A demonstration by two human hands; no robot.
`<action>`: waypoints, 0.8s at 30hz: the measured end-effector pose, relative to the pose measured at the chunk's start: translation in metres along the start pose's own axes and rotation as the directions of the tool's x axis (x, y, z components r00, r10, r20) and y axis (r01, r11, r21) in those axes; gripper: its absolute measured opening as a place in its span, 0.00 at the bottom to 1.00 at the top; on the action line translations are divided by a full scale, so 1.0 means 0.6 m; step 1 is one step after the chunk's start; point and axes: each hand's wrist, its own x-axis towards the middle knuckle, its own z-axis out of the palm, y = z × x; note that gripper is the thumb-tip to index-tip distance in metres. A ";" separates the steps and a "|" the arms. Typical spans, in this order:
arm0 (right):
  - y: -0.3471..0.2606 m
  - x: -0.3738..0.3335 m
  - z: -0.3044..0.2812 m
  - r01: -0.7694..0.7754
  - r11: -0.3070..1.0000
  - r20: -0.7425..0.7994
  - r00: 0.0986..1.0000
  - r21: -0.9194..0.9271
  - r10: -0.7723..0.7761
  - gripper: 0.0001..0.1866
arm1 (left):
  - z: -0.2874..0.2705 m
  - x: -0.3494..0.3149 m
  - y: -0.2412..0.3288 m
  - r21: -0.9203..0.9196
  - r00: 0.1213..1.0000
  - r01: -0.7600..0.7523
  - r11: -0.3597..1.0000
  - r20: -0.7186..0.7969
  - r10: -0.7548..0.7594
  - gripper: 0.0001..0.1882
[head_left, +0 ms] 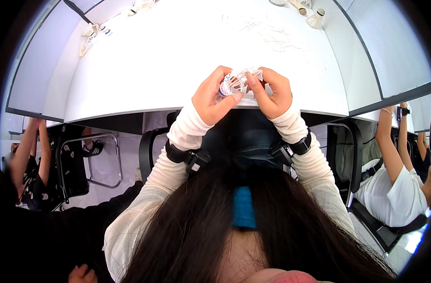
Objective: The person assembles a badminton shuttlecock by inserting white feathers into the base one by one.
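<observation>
A white shuttlecock frame (pixel 235 82) with thin ribs is held between my two hands just above the table's near edge. Its round end, dotted and rimmed in blue, points to the left. My left hand (pixel 209 100) is closed around that end, with the thumb along its near side. My right hand (pixel 275 94) grips the skirt end, the thumb laid over the ribs. Fingers hide part of the skirt and the far side of the frame.
Thin white sticks (pixel 267 32) lie scattered over the white table (pixel 154 70). Shuttlecocks (pixel 315 19) stand at the far right; more shuttlecocks (pixel 87 45) and small blue-banded pieces (pixel 106 31) lie far left. Partitions (pixel 366 42) flank the table. Other people sit on both sides.
</observation>
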 end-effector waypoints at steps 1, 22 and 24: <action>0.000 0.000 -0.001 -0.013 1.000 0.022 1.000 -0.005 0.014 0.12 | 0.000 0.000 0.000 0.000 1.000 0.000 1.000 -0.001 0.000 0.18; -0.010 -0.011 0.004 0.026 0.998 -0.089 0.996 -0.061 -0.031 0.05 | -0.002 -0.002 0.024 -0.012 0.999 -0.015 1.000 0.043 0.015 0.18; -0.008 -0.012 0.004 0.064 0.993 -0.077 0.994 -0.096 -0.072 0.04 | -0.002 -0.003 0.037 0.086 0.998 0.015 0.996 0.051 -0.019 0.20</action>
